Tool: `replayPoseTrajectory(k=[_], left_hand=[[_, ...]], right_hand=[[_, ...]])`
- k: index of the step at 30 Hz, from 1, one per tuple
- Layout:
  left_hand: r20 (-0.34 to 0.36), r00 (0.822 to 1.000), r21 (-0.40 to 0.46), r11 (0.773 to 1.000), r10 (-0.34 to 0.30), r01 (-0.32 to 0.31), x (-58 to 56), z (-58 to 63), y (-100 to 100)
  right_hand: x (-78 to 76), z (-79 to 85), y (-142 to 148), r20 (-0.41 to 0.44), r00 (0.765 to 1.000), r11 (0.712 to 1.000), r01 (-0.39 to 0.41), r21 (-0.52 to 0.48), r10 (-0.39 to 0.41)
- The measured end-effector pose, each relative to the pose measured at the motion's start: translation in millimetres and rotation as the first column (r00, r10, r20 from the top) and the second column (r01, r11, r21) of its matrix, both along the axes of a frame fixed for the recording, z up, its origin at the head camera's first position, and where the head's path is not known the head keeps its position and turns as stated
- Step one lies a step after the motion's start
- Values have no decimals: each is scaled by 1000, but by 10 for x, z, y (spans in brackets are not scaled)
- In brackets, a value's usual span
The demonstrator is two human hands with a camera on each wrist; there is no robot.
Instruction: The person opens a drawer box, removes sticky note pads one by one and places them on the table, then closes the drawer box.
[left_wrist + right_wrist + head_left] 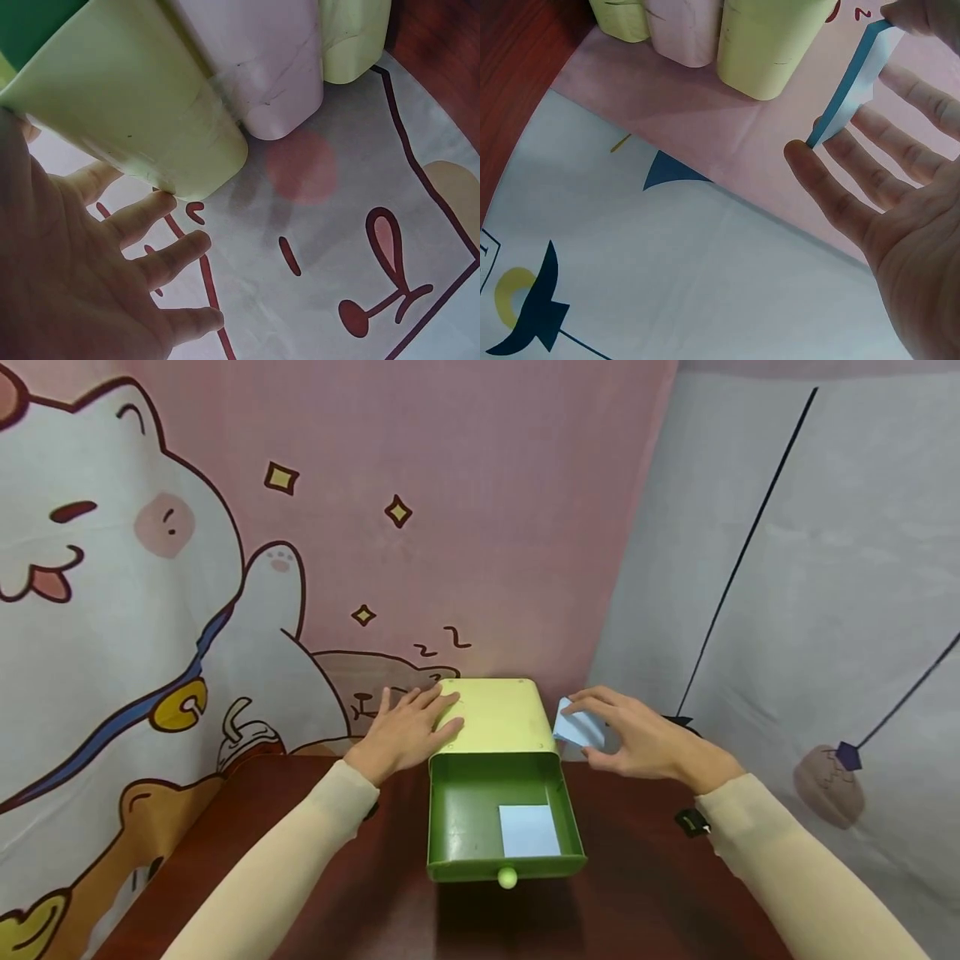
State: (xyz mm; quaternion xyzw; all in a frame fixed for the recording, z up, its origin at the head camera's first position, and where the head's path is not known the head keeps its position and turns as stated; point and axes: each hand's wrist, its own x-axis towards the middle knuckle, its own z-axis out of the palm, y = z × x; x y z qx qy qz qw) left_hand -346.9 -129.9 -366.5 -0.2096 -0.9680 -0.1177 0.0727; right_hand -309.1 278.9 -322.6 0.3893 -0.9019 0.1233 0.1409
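My left hand (402, 735) rests with fingers spread on the upper left edge of a small drawer unit (491, 714) with a pale yellow top. Its top drawer (465, 814), green inside, is pulled out toward me. A light blue paper pad (528, 831) lies flat in the drawer's right front part. Just right of the unit, my right hand (633, 735) holds a second light blue pad (581, 727). The right wrist view shows this pad (851, 86) edge-on, pinched between thumb and fingertips.
The unit's stacked yellow and pink tiers (259, 67) show in both wrist views. A round green knob (507, 878) sticks out from the drawer front. The unit stands on a dark red-brown tabletop (352, 877). A printed cartoon cloth (480, 527) hangs close behind.
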Motion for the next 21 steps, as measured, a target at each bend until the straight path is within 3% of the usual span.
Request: replayPoseTrajectory(k=[21], left_hand=[[-3,1000,-15,1000,5,-5,-2,-10,3]], right_hand=[[-98,-274,247,-42,997,997,64,-48,-66]])
